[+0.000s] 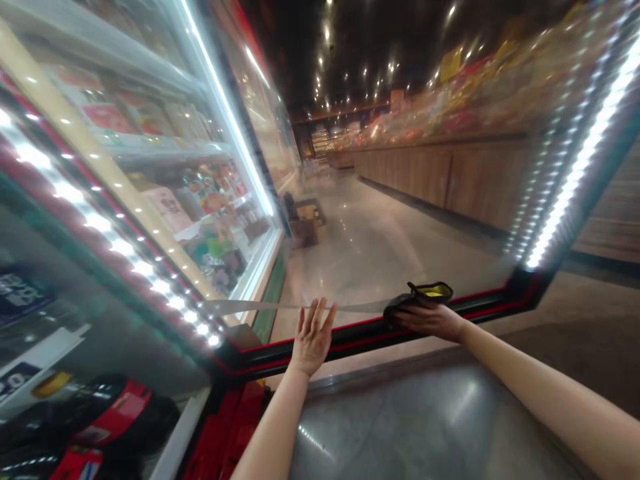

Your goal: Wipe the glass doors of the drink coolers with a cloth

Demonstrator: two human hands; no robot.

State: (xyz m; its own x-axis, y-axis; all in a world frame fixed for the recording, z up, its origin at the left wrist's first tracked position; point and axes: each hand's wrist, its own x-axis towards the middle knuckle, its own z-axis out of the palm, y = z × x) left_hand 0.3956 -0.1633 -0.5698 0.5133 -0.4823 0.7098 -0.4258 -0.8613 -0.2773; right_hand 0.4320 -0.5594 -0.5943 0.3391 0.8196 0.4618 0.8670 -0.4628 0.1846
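Note:
A framed glass door stands open before me, with a black, red-lined bottom rail (480,305) and bright light strips down its sides. My left hand (313,337) lies against the lower glass just above that rail, its fingers stretched out and holding nothing. To its right, my right hand (434,323) presses a black cloth-like item with a yellow inside (425,292) at the bottom of the pane; its fingers are partly hidden by blur. A pale grey strip (257,306) runs across the low glass between the door's left side and the black item.
Lit shelves with packaged goods (200,200) stand behind glass at the left. Below them are black and red packages (115,413) in an open cabinet. A long wooden counter (425,173) heaped with goods lines the aisle. A brown box (304,227) sits on the floor (360,220) beyond the door.

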